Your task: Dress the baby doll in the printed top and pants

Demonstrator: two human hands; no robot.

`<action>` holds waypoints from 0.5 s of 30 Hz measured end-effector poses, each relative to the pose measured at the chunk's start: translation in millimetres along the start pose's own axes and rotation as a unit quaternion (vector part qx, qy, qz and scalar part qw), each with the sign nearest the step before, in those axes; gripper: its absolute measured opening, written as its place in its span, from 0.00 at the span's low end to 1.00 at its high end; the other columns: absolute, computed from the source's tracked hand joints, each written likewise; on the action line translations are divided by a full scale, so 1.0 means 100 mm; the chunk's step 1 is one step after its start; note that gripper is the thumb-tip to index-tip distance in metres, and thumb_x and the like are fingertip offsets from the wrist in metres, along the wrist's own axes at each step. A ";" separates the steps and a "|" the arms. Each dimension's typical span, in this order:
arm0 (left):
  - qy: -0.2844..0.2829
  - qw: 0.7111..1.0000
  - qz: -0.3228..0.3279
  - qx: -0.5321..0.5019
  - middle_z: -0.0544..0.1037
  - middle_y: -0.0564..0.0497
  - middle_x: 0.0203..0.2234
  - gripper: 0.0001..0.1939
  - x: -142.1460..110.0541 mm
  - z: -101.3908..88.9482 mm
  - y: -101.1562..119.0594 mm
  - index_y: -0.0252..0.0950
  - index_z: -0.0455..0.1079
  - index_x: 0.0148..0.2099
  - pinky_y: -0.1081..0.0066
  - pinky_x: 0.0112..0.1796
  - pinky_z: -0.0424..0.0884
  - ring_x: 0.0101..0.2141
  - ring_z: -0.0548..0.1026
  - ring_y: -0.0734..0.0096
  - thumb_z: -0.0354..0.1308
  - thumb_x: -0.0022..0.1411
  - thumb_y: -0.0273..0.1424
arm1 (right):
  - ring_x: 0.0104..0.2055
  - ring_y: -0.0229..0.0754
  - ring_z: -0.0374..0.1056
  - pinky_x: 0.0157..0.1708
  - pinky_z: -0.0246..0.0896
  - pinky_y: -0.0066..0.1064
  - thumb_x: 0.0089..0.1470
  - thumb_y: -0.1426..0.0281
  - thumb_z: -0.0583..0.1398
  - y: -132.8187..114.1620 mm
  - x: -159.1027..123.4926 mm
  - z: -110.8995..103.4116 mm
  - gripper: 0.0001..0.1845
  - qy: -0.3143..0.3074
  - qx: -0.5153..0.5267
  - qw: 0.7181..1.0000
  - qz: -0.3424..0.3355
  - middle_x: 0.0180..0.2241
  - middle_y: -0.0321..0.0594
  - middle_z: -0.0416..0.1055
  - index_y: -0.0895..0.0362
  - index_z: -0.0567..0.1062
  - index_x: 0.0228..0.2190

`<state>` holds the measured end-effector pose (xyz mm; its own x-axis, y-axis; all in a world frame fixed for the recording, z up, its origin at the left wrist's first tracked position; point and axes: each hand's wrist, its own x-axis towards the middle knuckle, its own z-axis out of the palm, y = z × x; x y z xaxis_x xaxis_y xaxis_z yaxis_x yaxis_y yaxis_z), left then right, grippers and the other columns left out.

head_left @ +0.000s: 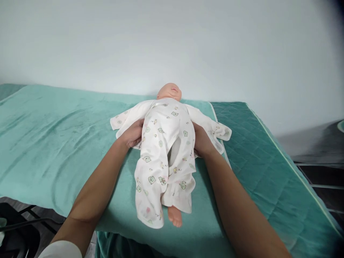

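A baby doll (169, 91) lies on its back, its head toward the wall. It wears a white long-sleeved top (200, 114) and white baby trousers (158, 143) with a small green and yellow print. The trousers reach high over the chest and have an open split at the crotch. One bare foot (175, 216) shows below a trouser leg; the other leg's end is covered by cloth. At the trousers' left side, my left hand (133, 134) is closed on the cloth. My right hand (202, 140) grips the opposite side, its fingertips hidden behind the cloth.
A light green sheet (67, 136) covers the bed beneath the doll. To the right lies a darker quilted cover (258, 161). The pale wall (172, 43) rises behind the bed. At the lower left stands a black object (20, 233) with a cable.
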<state>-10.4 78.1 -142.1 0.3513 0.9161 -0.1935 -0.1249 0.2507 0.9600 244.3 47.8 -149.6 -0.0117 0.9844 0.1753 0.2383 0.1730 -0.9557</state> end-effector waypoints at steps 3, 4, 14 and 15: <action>0.006 1.000 0.011 -0.018 0.85 0.45 0.40 0.24 0.01 0.02 -0.03 0.37 0.76 0.54 0.55 0.50 0.78 0.46 0.82 0.53 0.67 0.54 0.29 | 0.49 0.56 0.72 0.53 0.66 0.49 0.50 0.57 0.67 -0.03 -0.01 0.02 0.20 0.009 0.022 1.000 0.001 0.43 0.41 0.81 0.53 0.82 0.42; 0.007 1.000 0.011 -0.023 0.85 0.45 0.39 0.23 0.02 0.02 -0.03 0.38 0.76 0.54 0.54 0.50 0.78 0.46 0.82 0.52 0.67 0.54 0.29 | 0.49 0.56 0.73 0.53 0.66 0.48 0.50 0.57 0.67 -0.05 -0.01 0.03 0.19 0.013 0.034 0.999 0.005 0.42 0.41 0.81 0.53 0.82 0.41; -0.017 0.999 0.045 -0.018 0.85 0.46 0.42 0.26 0.00 0.09 -0.04 0.38 0.76 0.54 0.56 0.55 0.75 0.50 0.80 0.54 0.71 0.51 0.29 | 0.53 0.58 0.72 0.56 0.66 0.48 0.47 0.54 0.68 -0.08 0.00 0.05 0.21 0.036 0.033 0.999 0.013 0.44 0.40 0.81 0.54 0.83 0.39; -0.026 0.998 0.047 -0.016 0.85 0.46 0.43 0.27 0.00 0.08 -0.05 0.38 0.76 0.54 0.56 0.56 0.74 0.50 0.80 0.54 0.71 0.51 0.29 | 0.55 0.59 0.71 0.57 0.65 0.49 0.48 0.53 0.68 -0.09 0.00 0.04 0.23 0.031 0.018 0.999 0.009 0.46 0.41 0.81 0.54 0.82 0.41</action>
<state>-2.3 74.2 -145.1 0.3837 0.9189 -0.0921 -0.1883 0.1754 0.9663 238.4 46.9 -142.3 0.0534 0.9837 0.1718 0.2027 0.1578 -0.9664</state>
